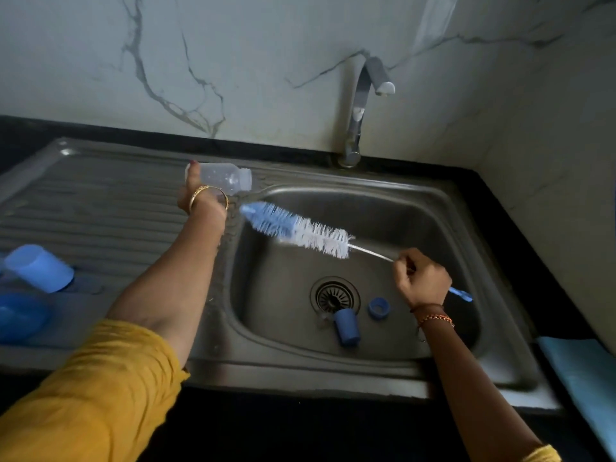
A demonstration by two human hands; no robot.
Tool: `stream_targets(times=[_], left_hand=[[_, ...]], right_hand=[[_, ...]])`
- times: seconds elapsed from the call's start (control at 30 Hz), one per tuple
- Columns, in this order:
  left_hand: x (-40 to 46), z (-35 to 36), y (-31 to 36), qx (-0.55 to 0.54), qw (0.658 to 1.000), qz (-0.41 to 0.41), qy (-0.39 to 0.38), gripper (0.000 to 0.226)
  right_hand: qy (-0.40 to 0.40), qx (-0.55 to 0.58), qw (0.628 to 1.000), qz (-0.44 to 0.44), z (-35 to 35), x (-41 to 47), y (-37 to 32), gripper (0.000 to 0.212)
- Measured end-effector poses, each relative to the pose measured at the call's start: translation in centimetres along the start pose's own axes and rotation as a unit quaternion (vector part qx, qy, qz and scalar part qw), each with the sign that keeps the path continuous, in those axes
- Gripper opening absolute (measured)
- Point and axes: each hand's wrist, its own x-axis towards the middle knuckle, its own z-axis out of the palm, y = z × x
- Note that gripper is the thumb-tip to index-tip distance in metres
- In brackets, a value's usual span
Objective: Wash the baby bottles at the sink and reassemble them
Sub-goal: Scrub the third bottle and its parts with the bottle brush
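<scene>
Left hand (196, 198) gripping clear bottle (224, 177) on its side above the sink (393, 208) rim's left edge, mouth facing the tap (361, 108). Right hand (420, 277) closed round the wire stem of brush (296, 228) over the sink, bristle tip just short of the bottle mouth. Down in the sink by the drain (335, 295): 1 blue cap (346, 326), 1 blue ring (379, 307). Left of the sink on the drainboard (110, 201): pale blue cup (40, 268).

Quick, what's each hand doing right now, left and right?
Left hand: grips the clear baby bottle, held on its side.
Right hand: grips the handle of the bottle brush; the brush is outside the bottle.
</scene>
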Motion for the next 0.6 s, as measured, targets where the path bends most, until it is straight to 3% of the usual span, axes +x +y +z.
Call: stream_targets(times=[0.1, 0.2, 0.3, 0.47, 0.6], left_hand=[[0.1, -0.4, -0.3, 0.034, 0.999, -0.006, -0.015, 0.056], [0.6, -0.6, -0.1, 0.043, 0.999, -0.001, -0.018, 0.057], [1.1, -0.5, 0.3, 0.033, 0.999, 0.007, -0.018, 0.052], [0.1, 0.4, -0.9, 0.035, 0.997, 0.008, -0.065, 0.038], [0.0, 0.8, -2.1, 0.089, 0.990, 0.038, -0.101, 0.044]], right_hand=[[0.005, -0.026, 1.000, 0.013, 0.4, -0.1, -0.3, 0.058], [0.034, -0.025, 0.998, 0.037, 0.5, 0.1, -0.4, 0.062], [0.063, -0.013, 0.997, 0.042, 0.1, 0.4, -0.2, 0.056], [0.033, -0.036, 0.998, 0.029, 0.6, 0.1, -0.5, 0.045], [0.023, -0.047, 0.998, 0.032, 0.5, 0.0, -1.1, 0.032]])
